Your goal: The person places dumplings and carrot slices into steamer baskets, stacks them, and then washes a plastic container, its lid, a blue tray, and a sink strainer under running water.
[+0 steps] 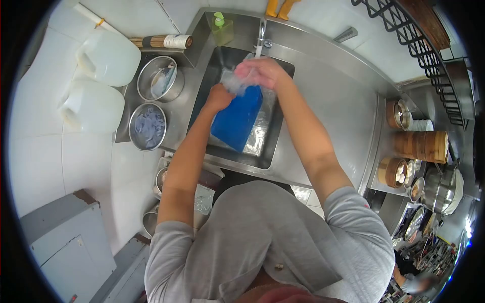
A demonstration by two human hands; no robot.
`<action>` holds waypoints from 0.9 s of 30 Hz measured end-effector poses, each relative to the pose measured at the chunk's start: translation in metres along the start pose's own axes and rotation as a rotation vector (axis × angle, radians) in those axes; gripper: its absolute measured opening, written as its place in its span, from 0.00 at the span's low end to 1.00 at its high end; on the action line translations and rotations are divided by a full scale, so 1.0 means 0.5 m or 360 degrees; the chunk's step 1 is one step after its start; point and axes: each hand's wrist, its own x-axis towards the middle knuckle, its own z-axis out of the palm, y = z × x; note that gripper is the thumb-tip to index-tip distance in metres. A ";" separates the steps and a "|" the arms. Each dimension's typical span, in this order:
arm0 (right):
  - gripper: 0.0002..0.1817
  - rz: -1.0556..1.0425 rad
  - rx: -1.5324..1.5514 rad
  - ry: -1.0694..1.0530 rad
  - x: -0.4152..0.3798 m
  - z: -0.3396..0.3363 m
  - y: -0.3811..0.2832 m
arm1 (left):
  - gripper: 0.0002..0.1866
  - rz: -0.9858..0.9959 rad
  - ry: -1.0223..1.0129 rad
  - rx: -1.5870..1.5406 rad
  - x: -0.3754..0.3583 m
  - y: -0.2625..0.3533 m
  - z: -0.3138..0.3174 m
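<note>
Over the sink (275,146), my left hand (220,98) is closed at the upper left corner of a blue board or tray (237,118), which tilts inside the basin. A whitish translucent clump (231,82), perhaps plastic or scouring material, lies between my hands. My right hand (260,72) is under the running tap (261,33), with fingers bent around part of the clump. Its fingertips are partly hidden by the clump and water.
A green-topped soap bottle (222,29) stands behind the sink. Metal bowls (147,126) and white jugs (93,106) are at the left. Bamboo steamers (421,146) and a pot (439,189) stand at the right. Part of another person (411,283) shows at lower right.
</note>
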 end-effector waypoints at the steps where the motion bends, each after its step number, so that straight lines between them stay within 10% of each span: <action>1: 0.09 -0.0054 -0.0056 -0.0001 0.005 -0.015 -0.002 | 0.19 0.0055 0.0056 0.0136 -0.018 0.017 -0.020; 6: 0.14 -0.0660 -0.1041 0.1221 0.138 -0.171 0.007 | 0.14 -0.0004 0.0190 0.0045 -0.135 0.071 -0.166; 14: 0.14 -0.0763 -0.1193 0.0887 0.397 -0.309 0.085 | 0.14 -0.0452 0.0574 -0.0072 -0.325 0.146 -0.372; 18: 0.14 0.0085 0.0265 0.0004 0.420 -0.452 0.059 | 0.16 -0.0674 0.0789 -0.0615 -0.418 0.131 -0.404; 20: 0.17 0.0477 0.0269 0.0263 0.408 -0.417 0.010 | 0.17 -0.0745 0.0973 -0.0759 -0.486 0.103 -0.391; 21: 0.19 0.0802 0.0483 -0.0846 0.508 -0.524 0.031 | 0.15 -0.0785 0.1065 -0.1120 -0.527 0.067 -0.364; 25: 0.38 0.0544 0.0387 0.0074 0.349 -0.377 0.023 | 0.18 -0.0960 0.1459 -0.1669 -0.741 0.039 -0.290; 27: 0.45 0.0591 0.0287 -0.0493 0.376 -0.465 0.067 | 0.19 -0.0935 0.1693 -0.1993 -0.873 0.026 -0.243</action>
